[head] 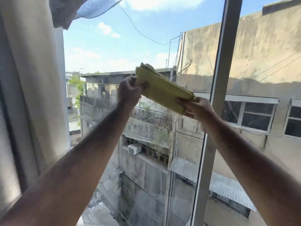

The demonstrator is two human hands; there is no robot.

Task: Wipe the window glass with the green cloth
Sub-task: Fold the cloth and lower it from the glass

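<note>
A folded yellow-green cloth (164, 90) is stretched between my two hands in front of the window, tilted down to the right. My left hand (128, 92) grips its upper left end. Gripping the lower right end is my right hand (197, 110). The window glass (260, 62) fills the view to the right of a grey vertical frame bar (219, 95). I cannot tell whether the part left of the bar is glass or an open gap. The cloth is not touching the glass pane on the right.
A pale curtain (32, 79) hangs along the left side, with a dark window frame behind it. A blue mesh net (97, 7) hangs at the top left. Outside are concrete buildings, a railed balcony and overhead wires, with a deep drop below.
</note>
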